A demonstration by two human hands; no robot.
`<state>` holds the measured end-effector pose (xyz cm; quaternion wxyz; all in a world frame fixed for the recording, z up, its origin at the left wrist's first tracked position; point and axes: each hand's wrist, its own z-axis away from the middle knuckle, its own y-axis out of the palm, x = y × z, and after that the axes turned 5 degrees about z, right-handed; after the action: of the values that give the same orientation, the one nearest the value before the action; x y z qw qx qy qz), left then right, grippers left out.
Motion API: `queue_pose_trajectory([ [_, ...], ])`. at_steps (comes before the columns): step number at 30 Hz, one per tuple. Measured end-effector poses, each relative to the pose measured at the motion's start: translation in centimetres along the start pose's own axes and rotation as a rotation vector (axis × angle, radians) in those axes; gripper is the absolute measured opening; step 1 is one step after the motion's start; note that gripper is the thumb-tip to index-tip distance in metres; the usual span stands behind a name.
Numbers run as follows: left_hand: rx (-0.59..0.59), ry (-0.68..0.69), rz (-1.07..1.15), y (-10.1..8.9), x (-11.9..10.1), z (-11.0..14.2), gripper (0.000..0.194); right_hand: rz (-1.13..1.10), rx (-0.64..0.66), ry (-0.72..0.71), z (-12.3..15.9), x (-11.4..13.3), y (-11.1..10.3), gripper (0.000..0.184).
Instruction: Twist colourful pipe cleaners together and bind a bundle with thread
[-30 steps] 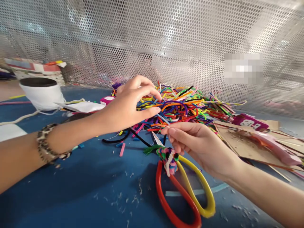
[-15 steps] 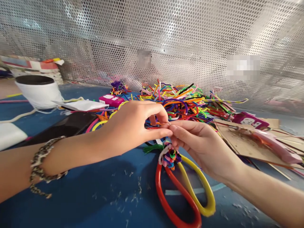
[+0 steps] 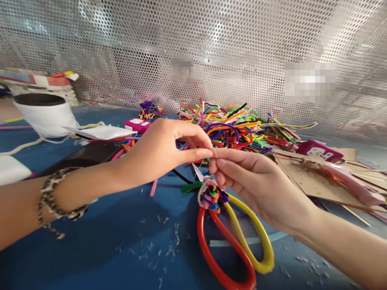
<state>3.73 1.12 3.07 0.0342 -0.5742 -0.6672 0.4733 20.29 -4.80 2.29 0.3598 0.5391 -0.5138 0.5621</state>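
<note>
My left hand comes in from the left with thumb and forefinger pinched together. Facing it, my right hand is closed too, its fingertips almost touching the left ones. A very fine thread-like strand shows where they meet; whether it is thread or wire I cannot tell. Just below lies a pair of scissors with a red and a yellow handle loop. Over the scissors' pivot sits a small multicoloured fuzzy bundle, a green tassel beside it.
Behind my hands spreads a heap of pipe cleaners before a perforated metal screen. Right are a pink glue gun and cardboard. Left stand a white-wrapped cup and a black flat object. Scraps litter the blue table.
My fingertips have risen slightly and drawn a little apart, so the fine strand shows between them. The fuzzy bundle and a scissor blade are less covered. The scissors stay put.
</note>
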Motion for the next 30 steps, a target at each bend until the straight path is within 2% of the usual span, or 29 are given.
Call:
queue_pose_trajectory([
  [5, 0.063, 0.097, -0.049, -0.5, -0.1, 0.0, 0.02, 0.057, 0.03, 0.002, -0.2, 0.0, -0.1, 0.017],
  [9, 0.064, 0.108, -0.079, -0.9, -0.3, -0.2, 0.021, 0.227, 0.059, 0.037, -0.4, 0.0, -0.3, 0.019],
  [13, 0.069, 0.168, -0.088, -0.8, -0.3, -0.3, 0.019, 0.471, 0.052, -0.049, 0.0, 0.3, -0.1, 0.019],
  [16, 0.057, 0.237, -0.081, -0.5, 0.0, -0.3, 0.017, 0.538, 0.075, -0.102, 0.3, 0.3, -0.1, 0.018],
  [20, 0.014, 0.275, -0.118, -0.1, 0.5, -0.3, 0.012, 0.434, 0.129, -0.004, 0.1, 0.1, -0.3, 0.019],
  [25, -0.223, 0.325, -0.207, -0.1, 0.2, -0.2, 0.009, 0.094, 0.04, 0.091, -0.4, -0.5, -0.5, 0.02],
  [27, -0.19, 0.356, -0.241, -0.1, -0.2, -0.1, 0.01, -0.009, 0.014, 0.092, -0.5, -0.6, -0.4, 0.017],
  [30, -0.024, 0.307, -0.217, -0.2, -0.4, -0.3, 0.012, -0.062, 0.001, 0.083, -0.5, -0.7, -0.3, 0.017],
])
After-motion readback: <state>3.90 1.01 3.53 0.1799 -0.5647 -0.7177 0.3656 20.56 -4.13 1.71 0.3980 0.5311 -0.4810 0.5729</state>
